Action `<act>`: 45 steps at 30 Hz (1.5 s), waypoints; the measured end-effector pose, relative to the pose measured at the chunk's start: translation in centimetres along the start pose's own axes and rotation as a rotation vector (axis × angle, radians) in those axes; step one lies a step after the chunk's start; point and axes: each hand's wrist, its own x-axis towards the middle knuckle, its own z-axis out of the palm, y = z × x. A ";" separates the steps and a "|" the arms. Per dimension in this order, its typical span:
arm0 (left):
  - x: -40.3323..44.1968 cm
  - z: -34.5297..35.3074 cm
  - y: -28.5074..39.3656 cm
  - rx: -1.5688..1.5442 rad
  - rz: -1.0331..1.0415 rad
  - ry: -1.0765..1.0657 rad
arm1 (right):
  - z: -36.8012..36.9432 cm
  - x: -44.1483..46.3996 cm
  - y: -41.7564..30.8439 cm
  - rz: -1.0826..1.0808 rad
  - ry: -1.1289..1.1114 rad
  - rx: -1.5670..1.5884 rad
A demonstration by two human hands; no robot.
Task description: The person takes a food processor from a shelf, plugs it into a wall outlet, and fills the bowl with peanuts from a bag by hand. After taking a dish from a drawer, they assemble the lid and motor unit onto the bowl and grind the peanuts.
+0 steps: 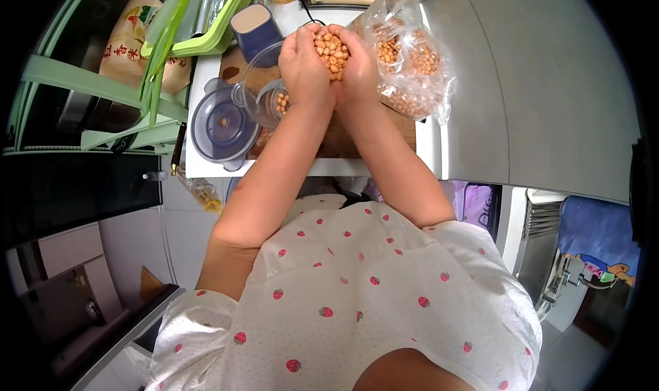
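My left hand (304,76) and my right hand (361,73) are cupped together, side by side, around a heap of shelled peanuts (332,53). Below my left forearm and partly hidden by it stands a clear container (252,89), with a few peanuts (283,103) visible inside. Close by on the left lies a bluish translucent round lid (221,124) with tabs on its rim. To the right of my right hand sits a clear plastic bag (439,82) of peanuts. A brown wooden board (336,142) lies beneath my wrists.
A dark blue container (257,39) with a pale top stands behind the clear container. Long green leaves (156,68) hang from a green basket (226,37) on the left. A rice sack (127,44) sits on the green shelf. A grey panel (549,82) borders the right side.
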 end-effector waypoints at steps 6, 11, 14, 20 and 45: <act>0.3 -0.7 1.4 0.100 -0.031 -0.043 | -0.6 -0.6 0.4 -0.042 -0.025 -0.198; 0.6 -0.7 3.1 0.185 -0.074 -0.041 | -1.0 -0.4 0.5 -0.088 -0.054 -0.352; 0.6 -0.9 3.7 0.284 -0.124 -0.041 | -1.5 0.1 0.6 -0.058 -0.084 -0.377; 0.9 -1.3 4.9 0.488 -0.241 -0.130 | -0.5 -0.6 -1.5 0.150 -0.124 -0.608; 5.7 5.1 -10.6 0.790 -0.347 -0.467 | -11.1 7.7 -9.4 -0.491 0.180 -1.808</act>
